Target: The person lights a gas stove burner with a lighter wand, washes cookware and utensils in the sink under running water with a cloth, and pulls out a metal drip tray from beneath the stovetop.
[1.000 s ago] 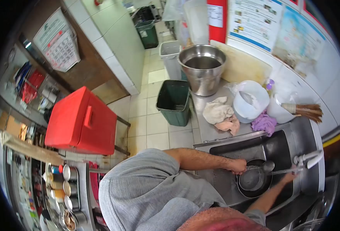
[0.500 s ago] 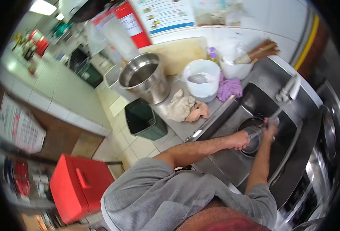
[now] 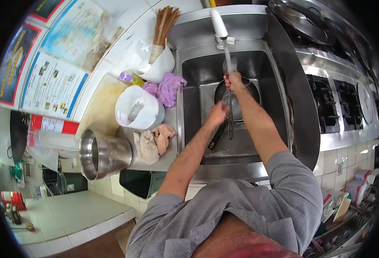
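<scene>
In the head view, the sink (image 3: 247,150) holds a dark round pan (image 3: 219,91), its black handle pointing down toward the near side. On the worktop (image 3: 169,150) to its left, a white container (image 3: 163,69) carries a bundle of brown bristles (image 3: 164,26); just beside it is a purple-capped bottle (image 3: 132,79) with yellowish contents. A white tub (image 3: 148,112) has a greyish thing inside, too unclear to name. The steel pot (image 3: 116,152) shows only a dark interior — I cannot tell what is in it. A purple cloth (image 3: 172,90) lies next to the tub, and pale cloths (image 3: 148,146) lie between tub and pot.

The right hand (image 3: 233,80) is closed around a long-handled metal utensil (image 3: 230,129), its head under the water from the tap (image 3: 218,23). The handle runs down over the pan, past the left hand (image 3: 218,114). That hand is blurred near the pan's edge — whether it grips anything, I cannot tell.
</scene>
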`<state>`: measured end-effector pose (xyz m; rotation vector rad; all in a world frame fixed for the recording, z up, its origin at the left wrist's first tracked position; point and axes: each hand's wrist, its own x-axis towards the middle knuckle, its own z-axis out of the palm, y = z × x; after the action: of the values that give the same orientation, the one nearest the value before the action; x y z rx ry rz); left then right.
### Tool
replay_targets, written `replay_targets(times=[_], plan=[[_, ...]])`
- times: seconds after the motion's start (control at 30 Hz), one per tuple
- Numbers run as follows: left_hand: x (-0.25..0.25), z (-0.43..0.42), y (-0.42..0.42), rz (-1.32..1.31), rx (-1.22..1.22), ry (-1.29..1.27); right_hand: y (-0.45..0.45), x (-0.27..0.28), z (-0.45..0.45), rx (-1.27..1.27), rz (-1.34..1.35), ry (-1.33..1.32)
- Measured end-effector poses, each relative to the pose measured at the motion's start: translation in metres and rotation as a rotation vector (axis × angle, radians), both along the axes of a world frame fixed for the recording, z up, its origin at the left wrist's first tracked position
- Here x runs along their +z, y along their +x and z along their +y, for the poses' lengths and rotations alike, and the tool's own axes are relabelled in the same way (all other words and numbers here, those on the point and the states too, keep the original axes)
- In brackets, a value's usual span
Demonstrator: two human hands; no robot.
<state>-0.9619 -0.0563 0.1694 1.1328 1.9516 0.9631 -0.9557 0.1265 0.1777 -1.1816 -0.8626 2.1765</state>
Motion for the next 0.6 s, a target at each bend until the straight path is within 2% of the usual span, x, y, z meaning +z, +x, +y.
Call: replay_targets(times=[0.07, 0.1, 0.13, 0.17, 0.2, 0.3, 0.33, 0.37, 0.43, 0.47, 0.53, 0.57, 0.6], plan=[[0.039, 0.041, -0.018, 0.048, 0.101, 0.063, 0.008, 0.0, 0.002, 0.047, -0.019, 0.077], [0.049, 0.061, -0.024, 0.089, 0.16, 0.146, 0.001, -0.005, 0.002, -0.013, -0.142, 0.242], [0.063, 0.079, -0.027, 0.13, 0.201, 0.155, 0.005, -0.013, 0.005, 0.079, 0.032, 0.239], [0.073, 0.096, -0.029, 0.171, 0.235, 0.169, 0.021, 0.018, -0.008, 0.179, -0.03, 0.252], [0.077, 0.112, -0.034, 0.227, 0.229, 0.174, 0.026, 0.025, -0.01, 0.224, -0.044, 0.184], [0.086, 0.153, -0.04, 0.385, 0.148, 0.17, 0.029, -0.007, -0.009, 0.289, 0.141, 0.241], [0.083, 0.165, -0.042, 0.187, 0.103, 0.37, 0.043, 0.018, -0.015, 0.286, 0.048, 0.2], [0.079, 0.173, -0.044, -0.018, 0.063, 0.555, 0.047, 0.027, -0.016, 0.254, 0.075, 0.146], [0.083, 0.18, -0.048, 0.34, 0.145, 0.688, 0.049, 0.032, -0.014, 0.243, 0.029, 0.25], [0.09, 0.177, -0.037, 0.336, 0.127, 0.702, 0.051, 0.037, -0.008, 0.257, 0.008, 0.259], [0.097, 0.168, -0.018, 0.241, 0.51, 0.652, 0.052, 0.044, -0.001, 0.268, -0.013, 0.269], [0.091, 0.168, -0.015, 0.241, 0.505, 0.653, 0.051, 0.046, 0.0, 0.132, -0.004, 0.333], [0.083, 0.165, -0.015, 0.303, 0.409, 0.517, 0.049, 0.046, -0.003, 0.002, 0.006, 0.393]])
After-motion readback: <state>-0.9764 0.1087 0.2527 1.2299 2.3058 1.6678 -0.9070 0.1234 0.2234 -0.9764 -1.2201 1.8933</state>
